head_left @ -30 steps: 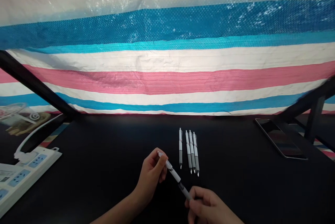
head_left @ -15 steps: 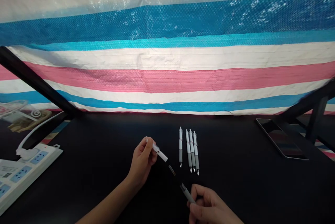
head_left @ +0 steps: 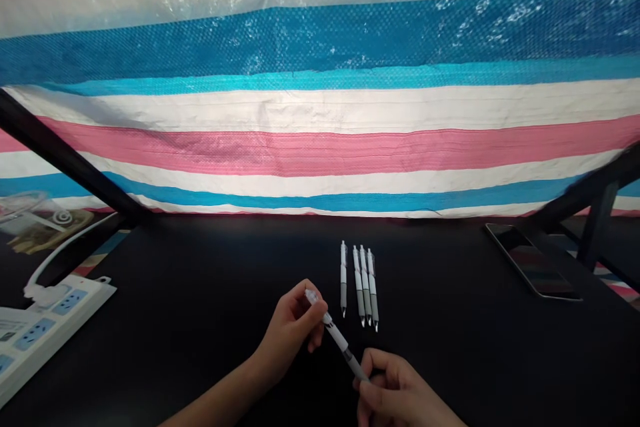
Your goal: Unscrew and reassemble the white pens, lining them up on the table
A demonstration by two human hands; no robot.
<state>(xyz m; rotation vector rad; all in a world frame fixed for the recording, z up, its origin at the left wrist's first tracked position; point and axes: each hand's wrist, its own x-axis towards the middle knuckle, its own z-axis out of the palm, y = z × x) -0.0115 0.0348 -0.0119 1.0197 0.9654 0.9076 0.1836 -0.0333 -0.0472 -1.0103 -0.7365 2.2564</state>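
Head view: a pen [head_left: 336, 336] is held off the black worktop [head_left: 200, 307] between both hands, near the front edge at centre. Left hand [head_left: 293, 330] pinches the white clicker end, fingers closed round the barrel; right hand [head_left: 387, 390] pinches the grey tip end, fingers likewise closed on it. Long axis runs on a slant, upper left to lower right, clicker end farther from the body, tip end nearer. Each hand sits at its own end, so neither is nearer the pen; barrel shows as one piece between the grips. Just behind and to the right, four pens [head_left: 360, 284] lie flat in a row, parallel, tips toward the person, three touching and one slightly apart. Phone [head_left: 533, 260] toward the right edge, power strip [head_left: 40, 324] at the left edge, both well apart from the hands.
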